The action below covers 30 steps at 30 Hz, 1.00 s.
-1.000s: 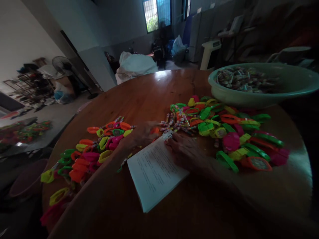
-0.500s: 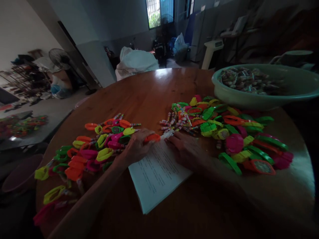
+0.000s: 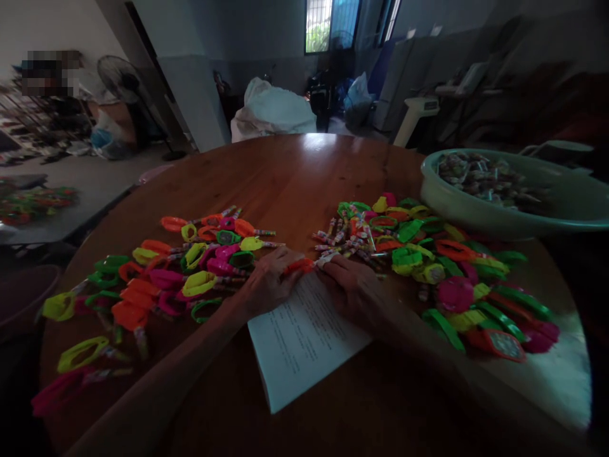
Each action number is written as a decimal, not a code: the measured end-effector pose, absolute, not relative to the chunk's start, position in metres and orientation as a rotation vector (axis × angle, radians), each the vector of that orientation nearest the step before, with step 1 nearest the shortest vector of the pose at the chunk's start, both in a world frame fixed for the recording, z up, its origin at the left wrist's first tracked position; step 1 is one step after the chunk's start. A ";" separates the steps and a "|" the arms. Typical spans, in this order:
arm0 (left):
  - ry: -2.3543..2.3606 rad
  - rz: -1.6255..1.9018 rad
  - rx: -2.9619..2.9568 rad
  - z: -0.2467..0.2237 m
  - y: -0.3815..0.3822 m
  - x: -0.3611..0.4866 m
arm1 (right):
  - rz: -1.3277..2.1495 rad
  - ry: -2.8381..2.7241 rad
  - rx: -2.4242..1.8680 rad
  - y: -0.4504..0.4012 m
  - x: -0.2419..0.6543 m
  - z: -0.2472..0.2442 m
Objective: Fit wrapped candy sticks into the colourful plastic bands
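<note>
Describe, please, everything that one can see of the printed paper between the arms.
The paper looks white, apparently a thin stack of sheets, with rows of dark print too small to read. It lies flat, turned at an angle, on the brown table. The right hand covers its far right part; the left hand overlaps its far left edge.

Daylight is entering through a barred window (image 3: 332, 26) in the dim wall (image 3: 261, 63) and is reflecting near the far edge of the wooden table (image 3: 285, 181). Beyond the left edge, a pedestal fan (image 3: 118, 77) is standing on the grey floor (image 3: 99, 174).
</note>
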State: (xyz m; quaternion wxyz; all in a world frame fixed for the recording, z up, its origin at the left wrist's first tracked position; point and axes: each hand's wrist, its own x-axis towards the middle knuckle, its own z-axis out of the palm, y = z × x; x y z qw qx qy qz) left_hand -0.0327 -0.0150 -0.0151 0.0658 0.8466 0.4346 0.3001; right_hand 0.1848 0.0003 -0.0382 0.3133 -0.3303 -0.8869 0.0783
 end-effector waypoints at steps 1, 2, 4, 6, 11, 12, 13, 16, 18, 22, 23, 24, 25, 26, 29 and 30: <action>1.306 0.912 2.553 -0.015 -0.015 -0.033 | 0.179 -2.369 -0.888 0.000 0.185 -0.038; 1.305 0.917 2.549 -0.016 -0.015 -0.033 | 0.151 -2.401 -0.908 -0.001 0.186 -0.037; 1.306 0.920 2.547 -0.016 -0.014 -0.033 | 0.097 -2.467 -0.962 -0.004 0.187 -0.034; 1.307 0.917 2.546 -0.017 -0.014 -0.033 | 0.023 -2.537 -1.008 -0.007 0.188 -0.030; 1.328 0.933 2.549 -0.019 -0.015 -0.034 | -0.160 -2.691 -1.052 -0.010 0.181 -0.020; 1.334 0.937 2.550 -0.019 -0.015 -0.034 | -0.172 -2.716 -1.056 -0.010 0.180 -0.019; 1.336 0.936 2.551 -0.019 -0.015 -0.034 | -0.179 -2.740 -1.056 -0.010 0.178 -0.018; 1.340 0.925 2.545 -0.018 -0.016 -0.033 | -0.196 -2.795 -1.039 -0.008 0.177 -0.019; 1.333 0.920 2.542 -0.016 -0.017 -0.032 | -0.211 -2.813 -1.001 -0.006 0.178 -0.021; 1.318 0.913 2.540 -0.014 -0.018 -0.031 | -0.203 -2.838 -0.894 0.001 0.180 -0.025; 1.312 0.906 2.543 -0.014 -0.018 -0.032 | -0.196 -2.842 -0.870 0.002 0.180 -0.025; 1.308 0.897 2.543 -0.014 -0.017 -0.032 | -0.191 -2.844 -0.849 0.003 0.179 -0.024; 1.306 0.888 2.542 -0.014 -0.018 -0.033 | -0.189 -2.846 -0.828 0.002 0.178 -0.023; 1.307 0.881 2.539 -0.015 -0.018 -0.033 | -0.192 -2.844 -0.816 0.001 0.176 -0.022; 1.323 0.862 2.540 -0.018 -0.018 -0.032 | -0.230 -2.816 -0.844 -0.004 0.172 -0.017; 1.327 0.855 2.547 -0.019 -0.018 -0.031 | -0.235 -2.805 -0.866 -0.005 0.171 -0.015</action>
